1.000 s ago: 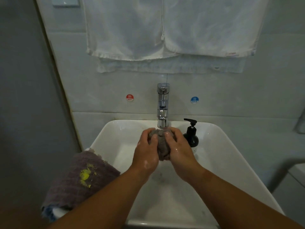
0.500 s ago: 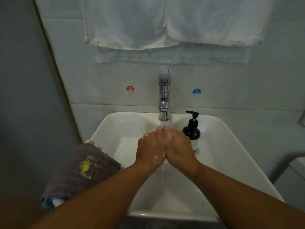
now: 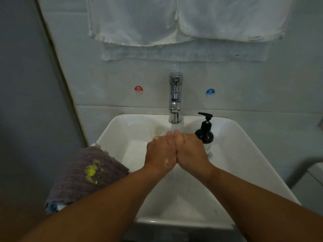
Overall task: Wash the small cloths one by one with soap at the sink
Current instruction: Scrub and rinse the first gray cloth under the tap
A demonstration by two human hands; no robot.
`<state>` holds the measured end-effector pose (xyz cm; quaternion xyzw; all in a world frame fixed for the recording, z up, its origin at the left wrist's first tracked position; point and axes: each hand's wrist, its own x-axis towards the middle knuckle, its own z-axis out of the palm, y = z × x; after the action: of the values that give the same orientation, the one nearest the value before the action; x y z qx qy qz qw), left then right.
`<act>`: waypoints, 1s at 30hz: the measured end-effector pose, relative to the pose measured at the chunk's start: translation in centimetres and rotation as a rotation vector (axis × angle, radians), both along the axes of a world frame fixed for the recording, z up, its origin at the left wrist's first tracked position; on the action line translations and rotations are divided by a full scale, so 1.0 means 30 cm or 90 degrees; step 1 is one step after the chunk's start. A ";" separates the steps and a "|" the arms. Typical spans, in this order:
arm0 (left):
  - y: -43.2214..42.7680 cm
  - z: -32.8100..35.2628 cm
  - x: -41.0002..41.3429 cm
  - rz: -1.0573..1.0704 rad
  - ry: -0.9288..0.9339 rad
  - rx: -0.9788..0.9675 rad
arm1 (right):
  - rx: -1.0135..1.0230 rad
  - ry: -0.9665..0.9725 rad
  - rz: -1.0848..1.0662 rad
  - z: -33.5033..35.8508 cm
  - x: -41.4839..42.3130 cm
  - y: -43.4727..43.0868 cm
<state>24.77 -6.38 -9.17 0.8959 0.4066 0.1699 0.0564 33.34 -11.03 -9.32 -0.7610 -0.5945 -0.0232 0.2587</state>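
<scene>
Head view: left hand and right hand press together under the tap at 12 o'clock, likely rinsing. Fingers tuck under, so I can't tell what they hold. 1 stained cloth waits on the sink rim at 8 o'clock, soap bottle handy at 1 o'clock.

Tap and soap bottle crowd the back of the sink; its left half lies open beside the cloth pile.

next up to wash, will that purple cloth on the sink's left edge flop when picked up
Probably floppy: the purple cloth sags over the sink rim. Likely light, since it looks thin. Its yellow smear might rub off.
</scene>
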 end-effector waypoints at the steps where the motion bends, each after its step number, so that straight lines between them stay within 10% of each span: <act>1: 0.001 -0.002 0.001 0.000 0.003 -0.001 | -0.006 0.003 -0.004 0.001 0.002 -0.002; 12: 0.012 -0.011 0.005 -0.017 -0.032 0.015 | 0.020 0.031 -0.038 -0.005 -0.005 -0.015; 18: 0.025 -0.043 -0.001 0.027 -0.481 -0.303 | 0.162 0.518 -0.017 0.000 -0.008 -0.015; 25: 0.018 0.020 -0.032 0.111 -0.488 -0.201 | 0.159 0.689 0.011 0.073 0.004 -0.039; 30: 0.020 0.027 -0.040 0.011 -0.612 -0.364 | 0.166 0.759 0.008 0.087 0.003 -0.042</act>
<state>23.59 -5.78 -8.37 0.6632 0.3723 0.4425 0.4751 33.42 -12.29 -6.71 -0.6015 -0.3437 0.3359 0.6382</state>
